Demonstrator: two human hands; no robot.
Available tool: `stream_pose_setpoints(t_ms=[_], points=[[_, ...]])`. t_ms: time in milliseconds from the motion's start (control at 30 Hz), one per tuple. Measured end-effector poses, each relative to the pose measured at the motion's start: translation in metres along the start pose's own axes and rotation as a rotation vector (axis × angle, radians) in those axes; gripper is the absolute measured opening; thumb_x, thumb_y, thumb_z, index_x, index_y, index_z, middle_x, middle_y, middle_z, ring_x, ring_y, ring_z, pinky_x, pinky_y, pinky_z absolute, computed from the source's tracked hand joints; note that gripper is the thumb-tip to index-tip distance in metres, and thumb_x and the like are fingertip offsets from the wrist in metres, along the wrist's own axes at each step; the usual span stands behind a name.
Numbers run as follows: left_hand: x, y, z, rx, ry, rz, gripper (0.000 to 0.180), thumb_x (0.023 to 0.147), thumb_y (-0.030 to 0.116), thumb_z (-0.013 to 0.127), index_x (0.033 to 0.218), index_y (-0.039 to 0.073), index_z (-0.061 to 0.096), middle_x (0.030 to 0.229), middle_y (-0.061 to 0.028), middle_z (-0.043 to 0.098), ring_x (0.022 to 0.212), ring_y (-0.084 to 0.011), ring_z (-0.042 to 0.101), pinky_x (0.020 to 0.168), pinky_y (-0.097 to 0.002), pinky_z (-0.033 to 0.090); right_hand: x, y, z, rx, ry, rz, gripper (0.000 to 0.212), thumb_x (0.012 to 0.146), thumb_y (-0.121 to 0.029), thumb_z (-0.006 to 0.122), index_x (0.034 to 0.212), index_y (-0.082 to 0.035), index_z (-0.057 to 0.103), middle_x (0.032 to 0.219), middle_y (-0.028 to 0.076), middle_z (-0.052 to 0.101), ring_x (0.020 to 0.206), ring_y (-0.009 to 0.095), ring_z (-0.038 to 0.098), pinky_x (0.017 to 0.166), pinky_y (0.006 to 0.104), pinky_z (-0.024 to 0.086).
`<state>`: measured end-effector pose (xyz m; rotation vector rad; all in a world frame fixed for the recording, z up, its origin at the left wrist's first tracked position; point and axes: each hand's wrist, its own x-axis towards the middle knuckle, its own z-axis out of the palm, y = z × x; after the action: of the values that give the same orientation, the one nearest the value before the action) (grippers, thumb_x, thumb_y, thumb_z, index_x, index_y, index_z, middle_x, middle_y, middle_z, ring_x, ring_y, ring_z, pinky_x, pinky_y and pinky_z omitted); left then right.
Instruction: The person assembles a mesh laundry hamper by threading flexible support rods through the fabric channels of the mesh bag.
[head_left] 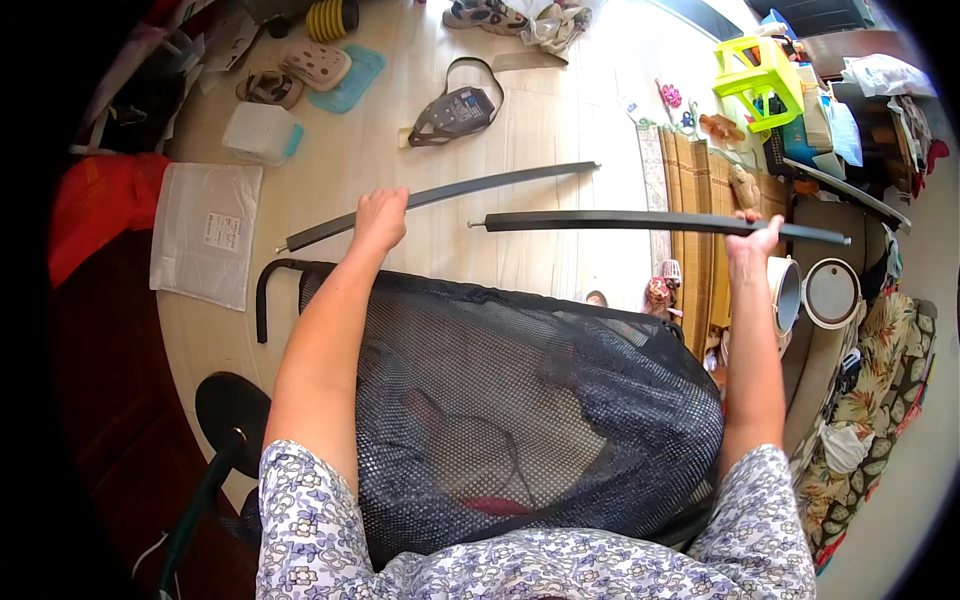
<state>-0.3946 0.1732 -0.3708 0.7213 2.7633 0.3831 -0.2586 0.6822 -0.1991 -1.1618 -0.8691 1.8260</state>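
My left hand (381,220) is wrapped around a long dark metal pole (500,181), which slants up to the right and has thin metal pins at its ends. My right hand (754,240) grips a second dark pole (600,220) near its right end. That pole lies almost level, with pins at both ends, and the two poles are apart. Below them, between my forearms, a black mesh fabric piece (480,390) spreads out in front of my body. A bent black tube (262,312) sticks out at its far left corner.
At left lie a clear plastic packet (205,240) and a red cloth (95,215); a round black base (232,420) stands nearer. A black strapped case (462,112), clogs (316,64) and a white box (260,132) are farther off. A lime stool (758,82) and floral sofa (870,400) line the right.
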Motion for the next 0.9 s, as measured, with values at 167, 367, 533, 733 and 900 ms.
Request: stream_pose_setpoints(t_ms=[167,367,533,733,900], points=[[0.012,0.003,0.028,-0.032,-0.081,0.068,0.015,0.072,-0.001,0.048,0.084,0.005,0.055,0.089,-0.0134,0.059,0.092,-0.0305,0.054,0.079,-0.0424,0.041,-0.024,0.027,-0.036,0.076,0.138,0.135,0.051,0.087,-0.056,0.036,0.067,-0.010,0.038,0.056,0.003,0.041,0.052,0.017,0.041,0.055,0.0307,0.038],[0.017,0.010,0.049,-0.045,-0.249,0.000,0.013,0.075,0.003,0.047,0.082,0.005,0.058,0.085,-0.0147,0.060,0.091,-0.0318,0.055,0.075,-0.0435,0.045,-0.021,0.019,-0.037,0.101,-0.011,0.183,0.048,0.087,-0.056,0.036,0.069,-0.011,0.039,0.058,0.003,0.043,0.056,0.018,0.043,0.057,0.0321,0.038],[0.002,0.010,0.072,0.010,-0.268,0.036,0.015,0.078,0.007,0.048,0.086,0.008,0.061,0.086,-0.0139,0.061,0.089,-0.0305,0.056,0.073,-0.0412,0.048,-0.048,0.026,-0.013,0.032,-0.039,0.153,0.048,0.088,-0.053,0.037,0.070,-0.009,0.039,0.061,0.005,0.042,0.059,0.019,0.040,0.061,0.0326,0.035],[-0.001,0.002,0.096,-0.043,-0.214,0.038,0.015,0.078,0.008,0.047,0.083,0.008,0.061,0.084,-0.0106,0.061,0.090,-0.0280,0.056,0.076,-0.0401,0.047,-0.059,0.028,-0.004,0.088,-0.200,0.217,0.047,0.088,-0.051,0.038,0.071,-0.007,0.039,0.064,0.005,0.042,0.063,0.019,0.039,0.063,0.0340,0.034],[0.007,0.002,0.091,0.099,-0.095,0.069,0.013,0.078,0.009,0.049,0.079,0.008,0.062,0.079,-0.0074,0.062,0.086,-0.0252,0.056,0.073,-0.0392,0.043,-0.069,0.032,0.008,0.156,-0.202,0.252,0.045,0.088,-0.049,0.038,0.071,-0.007,0.038,0.065,0.006,0.040,0.064,0.019,0.038,0.064,0.0338,0.034]])
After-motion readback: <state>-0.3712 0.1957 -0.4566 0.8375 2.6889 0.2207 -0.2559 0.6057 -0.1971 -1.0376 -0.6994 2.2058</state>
